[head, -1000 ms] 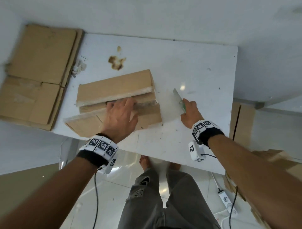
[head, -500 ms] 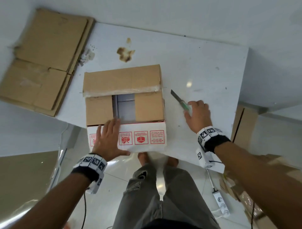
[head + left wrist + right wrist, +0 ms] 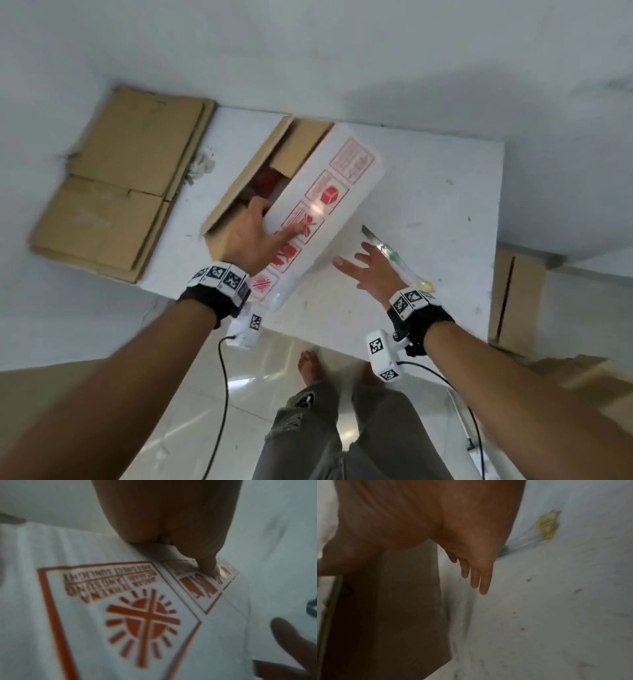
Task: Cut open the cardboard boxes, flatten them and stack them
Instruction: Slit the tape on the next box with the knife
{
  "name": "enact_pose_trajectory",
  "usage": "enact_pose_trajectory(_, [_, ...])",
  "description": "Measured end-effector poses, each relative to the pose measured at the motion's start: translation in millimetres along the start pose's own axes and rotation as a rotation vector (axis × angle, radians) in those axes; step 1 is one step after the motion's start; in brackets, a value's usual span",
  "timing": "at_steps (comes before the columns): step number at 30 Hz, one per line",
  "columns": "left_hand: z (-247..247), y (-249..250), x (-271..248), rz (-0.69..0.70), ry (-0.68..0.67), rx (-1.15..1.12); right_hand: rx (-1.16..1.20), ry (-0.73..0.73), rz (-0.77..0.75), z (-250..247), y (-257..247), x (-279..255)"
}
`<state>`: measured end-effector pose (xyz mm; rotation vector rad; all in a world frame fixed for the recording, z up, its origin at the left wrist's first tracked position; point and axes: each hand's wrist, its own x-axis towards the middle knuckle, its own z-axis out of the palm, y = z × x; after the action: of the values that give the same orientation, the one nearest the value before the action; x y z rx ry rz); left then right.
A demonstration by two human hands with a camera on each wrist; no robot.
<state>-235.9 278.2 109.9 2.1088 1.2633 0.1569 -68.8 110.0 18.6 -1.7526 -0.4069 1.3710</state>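
A cardboard box, white outside with red printed symbols, is tipped up and lies diagonally on the white table, its brown open end toward the far left. My left hand grips its near wall, fingers inside the opening and thumb pressed on the printed face. My right hand hovers just right of the box with fingers spread, holding nothing. The utility knife lies on the table beside it, blade pointing away; its yellow-ended handle shows past my straight fingers.
A stack of flattened cardboard lies off the table's left end. More brown boxes stand on the floor at the right. The table's near edge runs just behind my wrists; wrist-camera cables hang over the tiled floor.
The box has been tipped up and swung diagonally, printed white side now on top. My left hand has shifted to grip its wall. My right hand let go of the knife, now on the table.
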Motion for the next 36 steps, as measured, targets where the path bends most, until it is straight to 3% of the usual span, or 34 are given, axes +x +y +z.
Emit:
enact_pose_trajectory(5, [-44.4, 20.3, 13.0, -0.077, 0.053, -0.305, 0.158, -0.169, -0.048, 38.7, -67.8, 8.4])
enact_pose_trajectory(7, [-59.8, 14.3, 19.8, -0.102, 0.024, -0.451, 0.147, -0.161, -0.067, 48.6, -84.4, 11.2])
enact_pose_trajectory(10, [-79.1, -3.9, 32.4, -0.127, -0.234, -0.669, 0.044, -0.036, -0.061, 56.4, -101.8, 17.7])
enact_pose_trajectory(12, [-87.9, -20.1, 42.3, -0.130, -0.374, -0.602, -0.054, 0.084, -0.045, 55.9, -114.3, 20.6])
enact_pose_trajectory(15, [-99.5, -45.3, 57.3, -0.150, -0.402, -0.494, -0.199, 0.329, -0.126, 52.7, -136.6, 18.7])
enact_pose_trajectory(17, [-108.3, -56.7, 63.0, -0.132, -0.391, -0.349, -0.235, 0.400, -0.221, 55.1, -161.8, 6.0])
enact_pose_trajectory(19, [-115.9, -61.8, 65.0, -0.077, -0.343, -0.114, -0.210, 0.339, -0.281, 57.7, -185.3, -10.6])
enact_pose_trajectory(21, [-120.9, -64.7, 62.7, -0.049, -0.267, 0.137, -0.148, 0.162, -0.321, 66.7, -202.7, -29.7])
enact_pose_trajectory(23, [-121.0, -69.5, 57.9, -0.076, -0.237, 0.232, -0.135, -0.017, -0.361, 91.1, -210.3, -45.9])
enact_pose_trajectory(26, [-121.4, -64.8, 38.5, -0.144, -0.383, -0.089, -0.206, -0.159, -0.397, 152.0, -201.3, -50.5])
enact_pose_trajectory(29, [-125.3, -61.8, 20.0, -0.065, -0.456, -0.445, -0.257, -0.088, -0.415, 194.9, -193.1, -43.3])
enact_pose_trajectory(32, [-131.8, -71.8, 13.1, 0.012, -0.437, -0.616, -0.153, -0.163, -0.363, 201.7, -202.0, -41.2])
enact_pose_trajectory(34, [-138.7, -76.5, 13.1, -0.030, -0.464, -0.662, -0.093, -0.260, -0.282, 192.7, -214.4, -42.1])
enact_pose_trajectory(36, [-147.6, -73.4, 15.0, -0.078, -0.483, -0.672, -0.183, -0.289, -0.218, 179.4, -220.9, -28.9])
